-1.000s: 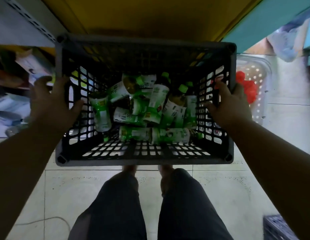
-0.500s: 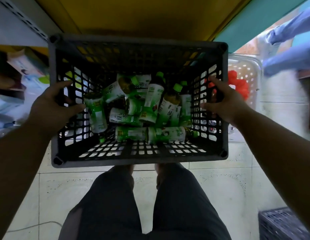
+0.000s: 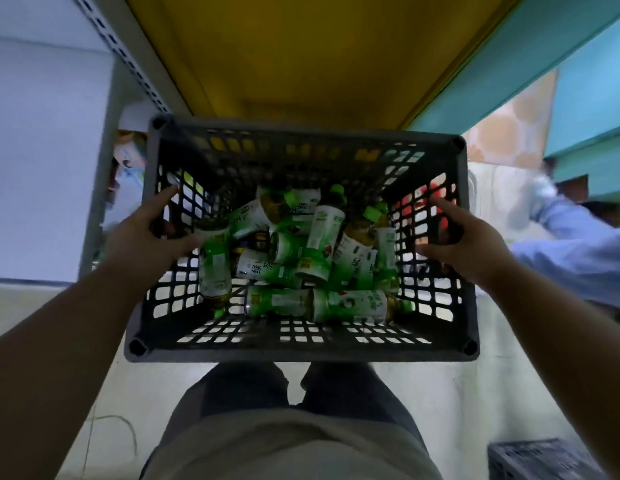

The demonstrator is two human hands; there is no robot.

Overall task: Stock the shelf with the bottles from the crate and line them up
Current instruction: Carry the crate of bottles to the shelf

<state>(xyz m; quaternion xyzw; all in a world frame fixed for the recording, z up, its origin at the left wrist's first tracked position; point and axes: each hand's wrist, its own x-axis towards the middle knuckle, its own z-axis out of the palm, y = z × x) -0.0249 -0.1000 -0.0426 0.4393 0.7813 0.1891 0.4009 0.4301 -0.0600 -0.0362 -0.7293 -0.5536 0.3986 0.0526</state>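
Note:
A dark slotted plastic crate [image 3: 301,351] hangs in front of me above my legs. Inside lie several green-capped tea bottles [image 3: 322,237] with green and white labels, piled loosely on their sides. My left hand [image 3: 145,237] grips the crate's left wall, thumb inside and index finger stretched along the rim. On the right wall my right hand [image 3: 464,244] holds in the same way. Just beyond the crate's far wall runs the yellow shelf board [image 3: 301,64].
A perforated grey shelf upright [image 3: 128,53] stands at the left, with packaged goods [image 3: 128,157] below it. Another person's blue sleeve [image 3: 578,244] reaches in at the right. A white basket [image 3: 474,181] with red items sits behind the crate. Another dark crate [image 3: 543,459] stands bottom right.
The crate has stayed between both hands while my index fingers stretched out along its walls. The blue-sleeved arm has come further into view at the right.

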